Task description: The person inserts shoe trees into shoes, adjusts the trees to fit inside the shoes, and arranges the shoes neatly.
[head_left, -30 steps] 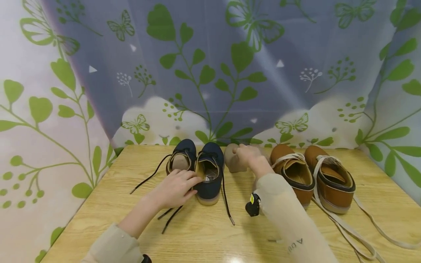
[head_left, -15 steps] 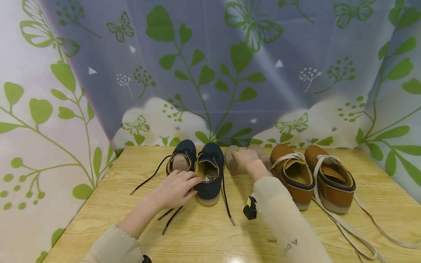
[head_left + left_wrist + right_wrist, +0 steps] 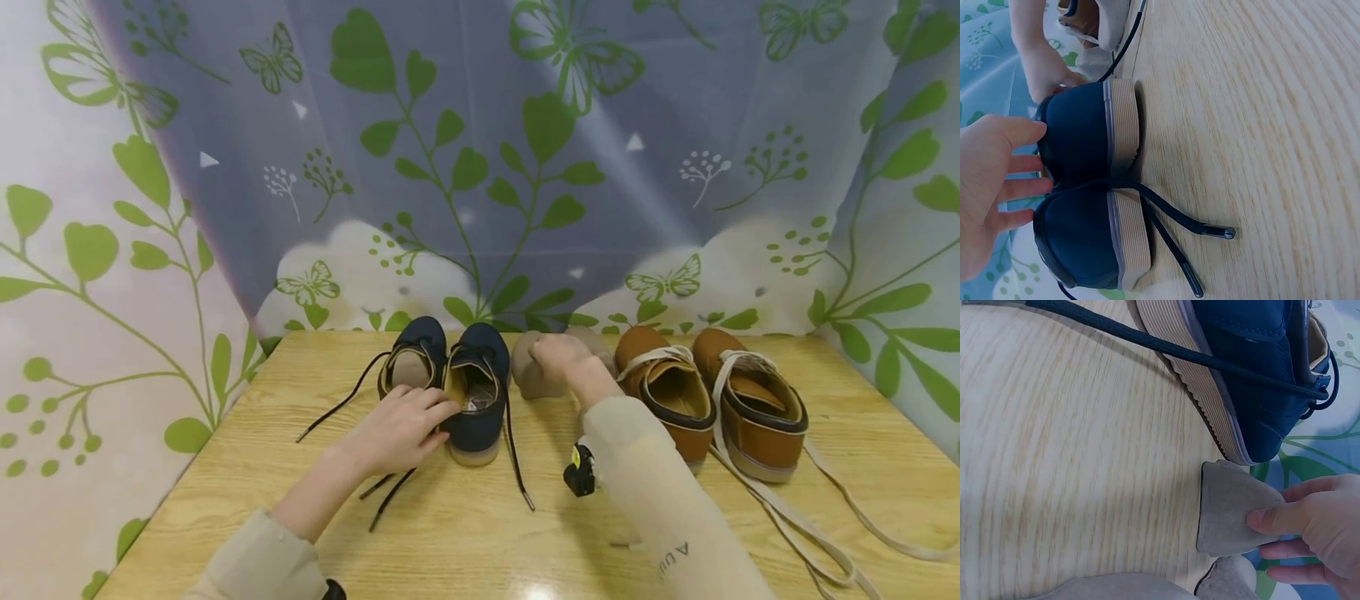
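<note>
A pair of navy lace-up shoes stands on the wooden table: a left shoe with a beige-grey insert in its opening, and a right shoe. My left hand rests at their heels, its fairly straight fingers touching the collars in the left wrist view. My right hand pinches a grey moulded shoe insert between thumb and fingers, beside the right navy shoe's toe. The right wrist view shows another grey insert close by and a further grey piece at the bottom edge.
Two brown shoes, one nearer and one farther right, stand on the table with long pale laces trailing forward. Black laces lie around the navy shoes. A leaf-patterned cloth hangs behind.
The right hand shifts slightly at the grey insert and its wrist turns a little, keeping its grip. The left hand and the shoes stay in place.
</note>
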A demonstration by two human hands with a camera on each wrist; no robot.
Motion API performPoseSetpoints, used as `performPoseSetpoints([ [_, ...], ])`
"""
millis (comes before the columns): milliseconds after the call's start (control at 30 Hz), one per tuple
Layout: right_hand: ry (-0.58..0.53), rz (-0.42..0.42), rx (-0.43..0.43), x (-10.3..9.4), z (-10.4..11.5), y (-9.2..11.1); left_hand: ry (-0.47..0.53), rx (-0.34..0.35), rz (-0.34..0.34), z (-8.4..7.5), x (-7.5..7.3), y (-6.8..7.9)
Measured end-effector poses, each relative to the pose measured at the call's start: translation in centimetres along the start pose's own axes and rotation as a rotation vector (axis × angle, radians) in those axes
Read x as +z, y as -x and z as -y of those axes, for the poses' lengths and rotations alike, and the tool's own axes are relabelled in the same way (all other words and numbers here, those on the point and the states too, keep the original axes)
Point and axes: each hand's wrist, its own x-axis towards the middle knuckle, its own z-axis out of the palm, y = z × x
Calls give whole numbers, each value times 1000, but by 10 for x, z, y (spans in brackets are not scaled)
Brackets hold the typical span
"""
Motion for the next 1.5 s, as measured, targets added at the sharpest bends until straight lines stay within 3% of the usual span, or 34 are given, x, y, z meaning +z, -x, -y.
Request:
performPoseSetpoints([
  [167, -17, 36, 34, 3, 2, 2, 7, -6, 24, -1, 0, 0],
  [267, -86, 32, 69, 5, 3, 1, 9, -14, 29, -2, 0, 0],
  [533, -260, 4, 237, 9, 14, -4, 6, -21, 19, -1, 0, 1],
  [767, -322, -56, 382, 19, 29, -6, 5, -18, 17, -2, -1, 1],
  [1067, -376, -74, 442, 25, 29, -5, -19, -2, -4, -2, 1, 1],
  [1267, -497, -92, 501, 28, 28, -2, -15, -6, 5, -2, 1, 1],
  [1500, -549, -167, 489, 26, 24, -1, -7, -14, 13, -2, 0, 1],
])
